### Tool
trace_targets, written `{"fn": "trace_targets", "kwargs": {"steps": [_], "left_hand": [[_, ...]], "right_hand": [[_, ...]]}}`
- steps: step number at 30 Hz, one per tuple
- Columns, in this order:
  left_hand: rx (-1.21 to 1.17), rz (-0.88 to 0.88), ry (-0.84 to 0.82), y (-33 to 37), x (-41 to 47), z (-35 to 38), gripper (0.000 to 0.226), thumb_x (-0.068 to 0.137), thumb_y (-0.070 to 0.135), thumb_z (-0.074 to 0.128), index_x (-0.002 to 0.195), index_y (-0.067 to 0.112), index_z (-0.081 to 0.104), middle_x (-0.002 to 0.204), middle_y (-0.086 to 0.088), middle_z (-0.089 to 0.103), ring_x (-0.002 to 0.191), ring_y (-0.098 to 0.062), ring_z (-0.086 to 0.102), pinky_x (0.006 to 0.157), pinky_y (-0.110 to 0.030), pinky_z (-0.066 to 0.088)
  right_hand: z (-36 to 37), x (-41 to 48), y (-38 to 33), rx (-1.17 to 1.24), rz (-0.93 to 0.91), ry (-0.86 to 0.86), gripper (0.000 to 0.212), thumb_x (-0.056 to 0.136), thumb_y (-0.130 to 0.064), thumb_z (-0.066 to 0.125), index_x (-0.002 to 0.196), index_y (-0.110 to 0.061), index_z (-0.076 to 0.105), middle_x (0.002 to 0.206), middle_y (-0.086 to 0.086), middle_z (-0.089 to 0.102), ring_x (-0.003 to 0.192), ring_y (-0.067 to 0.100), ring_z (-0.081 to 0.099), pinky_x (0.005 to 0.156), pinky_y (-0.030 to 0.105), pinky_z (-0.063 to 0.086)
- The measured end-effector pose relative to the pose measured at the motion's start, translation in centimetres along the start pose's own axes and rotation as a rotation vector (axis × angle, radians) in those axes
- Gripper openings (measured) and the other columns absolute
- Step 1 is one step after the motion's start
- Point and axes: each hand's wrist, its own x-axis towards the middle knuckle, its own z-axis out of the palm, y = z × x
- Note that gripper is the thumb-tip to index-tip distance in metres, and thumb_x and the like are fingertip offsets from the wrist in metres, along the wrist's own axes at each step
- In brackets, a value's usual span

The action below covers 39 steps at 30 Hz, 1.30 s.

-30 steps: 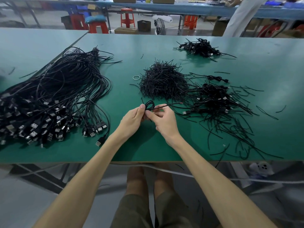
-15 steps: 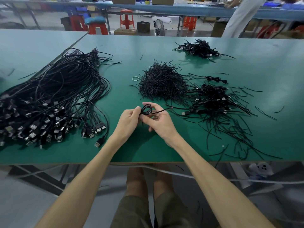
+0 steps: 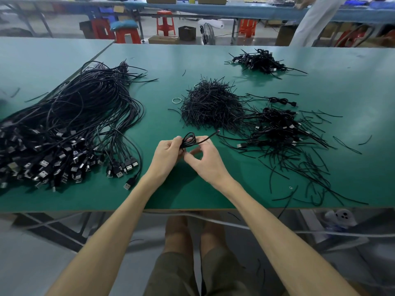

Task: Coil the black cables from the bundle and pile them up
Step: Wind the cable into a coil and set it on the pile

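Observation:
A big bundle of long black USB cables point(image 3: 70, 129) lies on the left of the green table point(image 3: 162, 189), plugs toward me. My left hand point(image 3: 165, 155) grips a small coiled black cable point(image 3: 189, 139) just above the table's near middle. My right hand point(image 3: 205, 159) pinches the same coil from the right, thumb and forefinger closed below it. The cable's free end point(image 3: 210, 136) sticks out to the right. A pile of coiled cables point(image 3: 277, 129) lies to the right of my hands.
A heap of short black ties point(image 3: 210, 105) sits beyond my hands, with a rubber band point(image 3: 176, 100) at its left. Another coiled pile point(image 3: 259, 61) lies far back. Loose ties point(image 3: 310, 174) are strewn at the right. A person in white point(image 3: 316, 20) stands behind.
The cable's free end has been drawn in and now sticks out shorter to the right. My right hand's fingers have shifted under the coil.

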Motion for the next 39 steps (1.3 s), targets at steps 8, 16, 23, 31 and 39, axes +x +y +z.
{"fn": "trace_targets", "kwargs": {"steps": [8, 16, 23, 31, 39], "left_hand": [[0.003, 0.002, 0.004, 0.0, -0.05, 0.05, 0.045, 0.096, 0.041, 0.042, 0.06, 0.012, 0.04, 0.053, -0.001, 0.036, 0.054, -0.019, 0.027, 0.053, -0.033, 0.022], [-0.003, -0.007, 0.006, 0.03, -0.07, -0.11, 0.046, 0.094, 0.042, 0.042, 0.055, 0.018, 0.038, 0.048, 0.005, 0.033, 0.05, -0.017, 0.023, 0.054, -0.035, 0.019], [0.011, 0.006, 0.002, 0.11, -0.18, -0.1, 0.047, 0.095, 0.04, 0.041, 0.058, 0.012, 0.04, 0.05, 0.002, 0.032, 0.052, -0.019, 0.022, 0.055, -0.036, 0.018], [0.06, 0.031, 0.006, 0.35, -0.37, 0.12, 0.048, 0.092, 0.044, 0.042, 0.059, 0.009, 0.044, 0.055, -0.006, 0.034, 0.057, -0.022, 0.024, 0.058, -0.038, 0.022], [0.123, 0.1, -0.01, 0.06, -0.51, 0.15, 0.066, 0.104, 0.046, 0.04, 0.064, -0.007, 0.041, 0.05, -0.006, 0.043, 0.048, -0.019, 0.036, 0.052, -0.033, 0.031]], "right_hand": [[0.05, 0.15, 0.5, 0.022, 0.048, 0.041, 0.012, 0.089, -0.02, 0.071, 0.101, -0.02, 0.072, 0.094, -0.011, 0.073, 0.086, 0.006, 0.067, 0.073, 0.02, 0.049], [-0.16, 0.11, 0.38, 0.046, 0.101, 0.058, 0.008, 0.091, -0.022, 0.072, 0.096, -0.016, 0.073, 0.087, -0.006, 0.074, 0.081, 0.017, 0.07, 0.065, 0.028, 0.047], [-0.24, 0.14, 0.25, 0.074, 0.105, 0.061, 0.003, 0.09, -0.018, 0.073, 0.09, -0.015, 0.075, 0.081, -0.005, 0.074, 0.075, 0.017, 0.071, 0.062, 0.025, 0.046], [-0.32, 0.32, 0.53, 0.086, 0.111, 0.083, 0.008, 0.084, -0.013, 0.07, 0.077, -0.011, 0.073, 0.068, -0.003, 0.069, 0.065, 0.024, 0.068, 0.057, 0.032, 0.047], [-0.46, 0.16, 0.45, 0.13, 0.132, 0.143, 0.011, 0.084, -0.016, 0.07, 0.075, -0.009, 0.071, 0.067, 0.007, 0.066, 0.052, 0.013, 0.056, 0.049, 0.03, 0.044]]}}
